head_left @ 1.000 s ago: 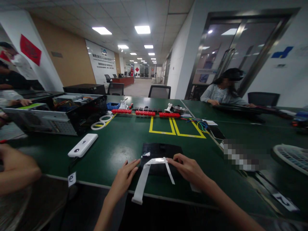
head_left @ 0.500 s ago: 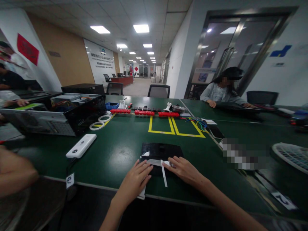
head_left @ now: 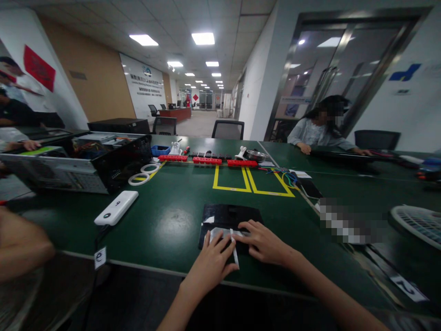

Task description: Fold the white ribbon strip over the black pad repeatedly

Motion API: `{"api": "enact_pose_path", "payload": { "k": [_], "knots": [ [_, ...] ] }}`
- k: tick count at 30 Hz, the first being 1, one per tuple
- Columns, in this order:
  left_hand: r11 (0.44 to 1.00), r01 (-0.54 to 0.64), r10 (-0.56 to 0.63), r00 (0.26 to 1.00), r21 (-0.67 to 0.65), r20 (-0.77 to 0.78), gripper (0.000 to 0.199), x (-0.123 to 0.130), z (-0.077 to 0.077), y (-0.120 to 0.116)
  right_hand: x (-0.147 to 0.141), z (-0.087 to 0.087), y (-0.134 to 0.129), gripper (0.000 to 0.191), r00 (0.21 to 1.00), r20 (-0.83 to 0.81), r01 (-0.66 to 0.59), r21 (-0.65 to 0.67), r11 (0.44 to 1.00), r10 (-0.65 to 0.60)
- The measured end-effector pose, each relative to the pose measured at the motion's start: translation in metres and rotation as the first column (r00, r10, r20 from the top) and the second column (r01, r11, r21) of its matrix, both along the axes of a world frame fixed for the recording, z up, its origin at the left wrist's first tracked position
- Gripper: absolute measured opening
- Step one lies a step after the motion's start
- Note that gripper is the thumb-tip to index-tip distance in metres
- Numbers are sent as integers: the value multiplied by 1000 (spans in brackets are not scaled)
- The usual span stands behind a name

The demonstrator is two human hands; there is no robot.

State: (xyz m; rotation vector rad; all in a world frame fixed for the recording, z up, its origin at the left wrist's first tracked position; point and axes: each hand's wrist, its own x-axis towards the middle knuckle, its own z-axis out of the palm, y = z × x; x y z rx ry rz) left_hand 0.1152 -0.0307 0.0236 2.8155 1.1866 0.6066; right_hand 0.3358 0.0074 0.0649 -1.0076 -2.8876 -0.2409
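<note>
A black glossy panel (head_left: 220, 212) lies on the green table in front of me. Across its near part is a greyish sheet (head_left: 216, 232), with a narrow white strip (head_left: 235, 257) hanging over it toward the table's front edge. My left hand (head_left: 213, 262) rests with spread fingers on the sheet, its thumb near the strip's lower end. From the right, my right hand (head_left: 263, 240) reaches over the panel, index finger stretched to the strip's upper end and the other fingers partly bent. Neither hand grasps anything visibly.
An open computer case (head_left: 82, 170) stands at the left, near a white power bank (head_left: 117, 208) and two white rings (head_left: 138, 179). Red trays (head_left: 207, 161) line the back. A phone (head_left: 310, 188) and cables lie right. Another person (head_left: 315, 126) sits across the table.
My left hand has moved right and slightly down along the sheet, closer to the strip. My right index finger now points at the strip's upper end.
</note>
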Motion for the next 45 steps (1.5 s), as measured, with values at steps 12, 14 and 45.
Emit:
{"api": "enact_pose_path", "payload": {
  "k": [12, 14, 45],
  "knots": [
    [999, -32, 32, 999, -28, 12, 57, 1, -1, 0, 7, -7, -2, 68, 995, -78, 52, -181, 982, -67],
    [999, -24, 24, 1000, -21, 18, 58, 0, -2, 0, 9, -8, -3, 67, 994, -72, 66, -204, 977, -82],
    [932, -345, 360, 913, -110, 190, 34, -75, -23, 22, -52, -8, -8, 56, 994, -35, 85, -352, 932, -104]
  ]
}}
